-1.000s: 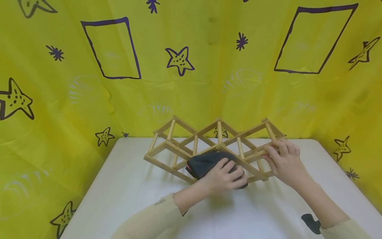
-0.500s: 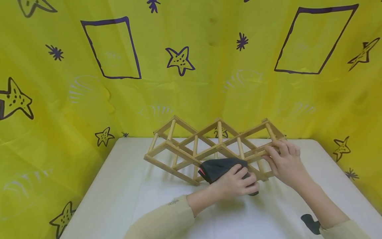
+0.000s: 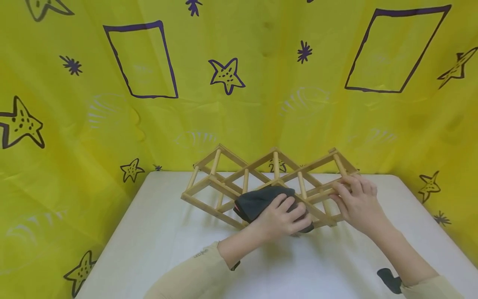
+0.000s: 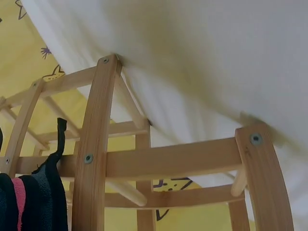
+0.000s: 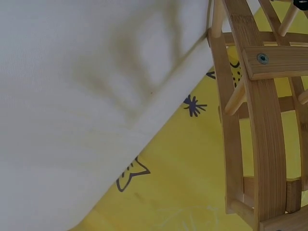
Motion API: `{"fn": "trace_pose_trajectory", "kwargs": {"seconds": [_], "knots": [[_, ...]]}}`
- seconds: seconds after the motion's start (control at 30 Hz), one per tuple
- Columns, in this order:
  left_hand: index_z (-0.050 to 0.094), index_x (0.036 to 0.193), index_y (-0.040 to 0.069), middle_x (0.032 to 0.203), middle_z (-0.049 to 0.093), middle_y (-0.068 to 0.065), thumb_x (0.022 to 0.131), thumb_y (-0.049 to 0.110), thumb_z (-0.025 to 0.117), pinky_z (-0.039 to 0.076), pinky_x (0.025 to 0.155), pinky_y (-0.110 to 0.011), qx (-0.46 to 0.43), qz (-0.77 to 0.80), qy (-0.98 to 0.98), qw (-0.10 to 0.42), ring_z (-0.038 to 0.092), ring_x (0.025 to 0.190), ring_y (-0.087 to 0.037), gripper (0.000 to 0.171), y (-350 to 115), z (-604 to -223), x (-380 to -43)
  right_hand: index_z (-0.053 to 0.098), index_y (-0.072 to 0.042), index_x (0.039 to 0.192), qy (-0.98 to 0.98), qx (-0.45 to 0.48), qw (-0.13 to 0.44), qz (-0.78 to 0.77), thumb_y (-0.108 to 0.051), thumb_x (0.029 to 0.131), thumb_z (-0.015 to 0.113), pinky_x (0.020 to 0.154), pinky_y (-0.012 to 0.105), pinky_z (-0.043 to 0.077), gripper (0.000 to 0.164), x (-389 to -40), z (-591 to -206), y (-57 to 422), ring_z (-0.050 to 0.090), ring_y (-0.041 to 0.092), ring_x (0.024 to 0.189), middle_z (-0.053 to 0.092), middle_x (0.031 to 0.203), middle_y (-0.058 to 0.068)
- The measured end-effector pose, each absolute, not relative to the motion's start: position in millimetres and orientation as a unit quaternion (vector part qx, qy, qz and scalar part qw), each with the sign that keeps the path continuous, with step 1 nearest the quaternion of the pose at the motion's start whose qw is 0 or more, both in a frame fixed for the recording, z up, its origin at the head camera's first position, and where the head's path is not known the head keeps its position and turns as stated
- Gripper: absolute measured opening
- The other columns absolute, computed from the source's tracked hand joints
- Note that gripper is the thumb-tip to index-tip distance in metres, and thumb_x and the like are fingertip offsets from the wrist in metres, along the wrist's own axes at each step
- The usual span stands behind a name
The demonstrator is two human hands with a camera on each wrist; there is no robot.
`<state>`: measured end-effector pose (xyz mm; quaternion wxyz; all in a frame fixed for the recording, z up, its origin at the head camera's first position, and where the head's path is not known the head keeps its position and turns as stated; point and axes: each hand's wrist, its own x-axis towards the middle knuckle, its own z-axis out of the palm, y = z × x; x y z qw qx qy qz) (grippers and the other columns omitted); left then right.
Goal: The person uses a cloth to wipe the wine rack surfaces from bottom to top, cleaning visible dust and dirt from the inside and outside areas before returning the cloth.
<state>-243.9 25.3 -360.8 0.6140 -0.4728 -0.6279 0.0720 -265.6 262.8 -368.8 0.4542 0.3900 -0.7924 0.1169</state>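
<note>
A wooden folding lattice rack point(image 3: 201, 203) with round dowels stands spread out in zigzag diamonds at the back of the table. My left hand point(image 3: 281, 218) grips a dark folded cloth point(image 3: 257, 201) against the front slats near the rack's middle. In the left wrist view the cloth point(image 4: 45, 197) has a black edge and a pink strip, and hangs beside a slat of the rack point(image 4: 94, 134). At the right end, my right hand point(image 3: 356, 203) pinches a part of the rack with thumb and fingers. Neither hand shows in the wrist views.
The white table point(image 3: 157, 249) carries the rack close to its far edge. Behind hangs a yellow curtain point(image 3: 257, 116) printed with stars and frames. A black piece point(image 3: 390, 280) sits beside the right sleeve.
My left hand has moved the cloth right and down along the front slats, then back left and up. The right hand and the rack have stayed put.
</note>
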Motion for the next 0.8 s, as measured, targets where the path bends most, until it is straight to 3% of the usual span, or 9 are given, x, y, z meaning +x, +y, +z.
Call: {"fn": "trace_pose_trajectory", "kwargs": {"seconds": [0.23, 0.53, 0.8], "knots": [[0.053, 0.078, 0.026, 0.078, 0.047, 0.008, 0.091, 0.012, 0.045, 0.041, 0.063, -0.021, -0.480, 0.065, -0.611, 0.626, 0.045, 0.067, -0.008, 0.021, 41, -372, -244, 0.054, 0.002, 0.091, -0.796, 0.387, 0.450, 0.119, -0.036, 0.098, 0.032, 0.064, 0.048, 0.019, 0.044, -265, -370, 262, 0.031, 0.041, 0.091, 0.039, 0.099, 0.022], [0.054, 0.089, 0.029, 0.091, 0.050, 0.010, 0.098, 0.014, 0.031, 0.042, 0.071, -0.023, -0.501, 0.102, -0.686, 0.518, 0.049, 0.079, -0.009, 0.029, 52, -389, -234, 0.053, 0.002, 0.092, -0.795, 0.387, 0.452, 0.121, -0.035, 0.098, 0.033, 0.065, 0.049, 0.020, 0.043, -266, -370, 261, 0.031, 0.041, 0.092, 0.039, 0.099, 0.023], [0.057, 0.088, 0.028, 0.089, 0.051, 0.009, 0.097, 0.013, 0.035, 0.041, 0.072, -0.023, -0.486, 0.105, -0.676, 0.544, 0.048, 0.078, -0.009, 0.028, 35, -372, -233, 0.053, 0.001, 0.091, -0.792, 0.388, 0.457, 0.116, -0.035, 0.098, 0.033, 0.065, 0.049, 0.019, 0.042, -266, -369, 263, 0.031, 0.041, 0.091, 0.038, 0.100, 0.021]]}}
